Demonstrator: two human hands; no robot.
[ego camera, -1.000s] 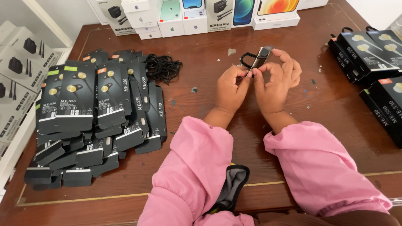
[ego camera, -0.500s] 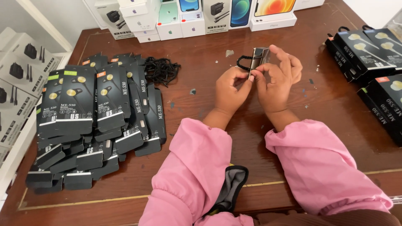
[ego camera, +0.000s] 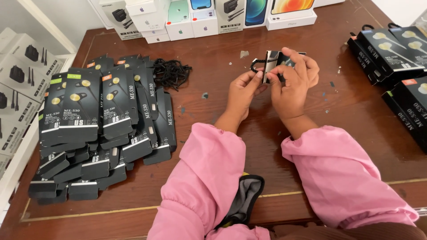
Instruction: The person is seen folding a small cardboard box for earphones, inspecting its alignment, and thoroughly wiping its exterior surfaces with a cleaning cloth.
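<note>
Item: small black earphone box (ego camera: pixel 272 66), held above the far middle of the table (ego camera: pixel 213 111), edge-on to the camera, with a black hanging loop (ego camera: pixel 254 66) at its left end. It is lifted clear of the wood, likely so both hands can work its flaps or loop.

Left hand (ego camera: pixel 242 91): fingers closed on the box's left edge, thumb up by the loop, wrist bent back toward the body.

Right hand (ego camera: pixel 293 82): wrapped round the box's right side, fingers curled over the top, holding it firm. Both forearms in pink sleeves (ego camera: pixel 347 173) run from the near edge and converge on the box.

Left of the hands: a fanned heap of flat black earphone packages (ego camera: pixel 102 124), overlapped like shingles, probably a sorted stock. Just beyond it, a tangle of black cord loops (ego camera: pixel 171 73).

Far right: more black packages (ego camera: pixel 391 44), stacked in a row.

Far edge: white and coloured phone boxes (ego camera: pixel 195 18). Far left: grey charger cartons (ego camera: pixel 18 80) off the table.

Near, between the sleeves: a black-and-grey cloth piece (ego camera: pixel 244 200).
</note>
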